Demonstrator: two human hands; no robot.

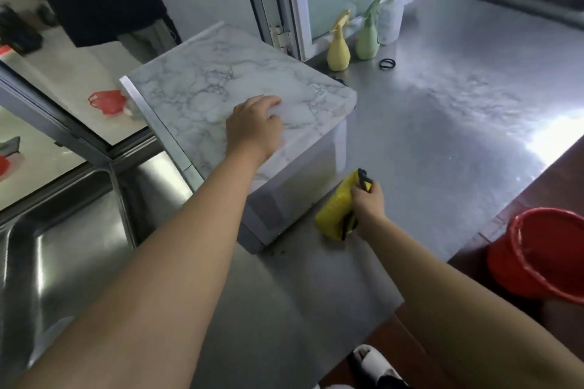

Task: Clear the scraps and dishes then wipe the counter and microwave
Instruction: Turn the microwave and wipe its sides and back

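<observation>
The microwave (pixel 196 85) has a marble-patterned top and stands on the steel counter (pixel 442 136). My left hand (pixel 256 126) rests on that top, near its front right corner. Its fingers are bent over a pale white cloth (pixel 289 115), which is blurred. My right hand (pixel 368 202) grips the black head of a yellow spray bottle (pixel 335 211). The bottle lies tilted on the counter just right of the microwave's front. A few small brown scraps (pixel 279 252) lie on the counter below the microwave's front corner.
A steel sink (pixel 63 246) lies to the left. At the window stand a yellow spray bottle (pixel 338 50), a green one (pixel 367 38) and a white pump bottle (pixel 390 19), with black rings (pixel 387 64) nearby. A red bucket (pixel 537 262) sits below the counter's right edge.
</observation>
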